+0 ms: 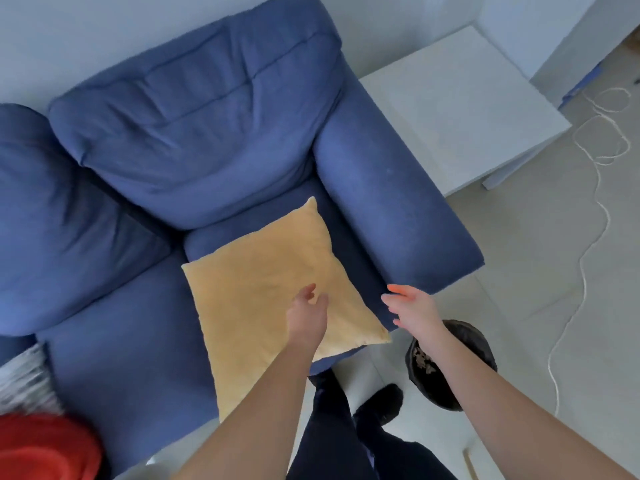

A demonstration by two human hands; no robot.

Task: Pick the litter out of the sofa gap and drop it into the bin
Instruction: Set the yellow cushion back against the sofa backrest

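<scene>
The left hand hovered over the yellow cushion, fingers loosely spread and holding nothing. The right hand reached, open and empty, toward the lower end of the gap between the seat and the sofa's armrest. The cushion lay across the seat with one edge over that gap, so it probably had to be shifted first. No litter was visible; if any was there, it sat hidden in the dark crevice. The bin, black-lined with pale scraps inside, stood on the floor just beside the sofa's front corner, under the right forearm, handy for the drop.
</scene>
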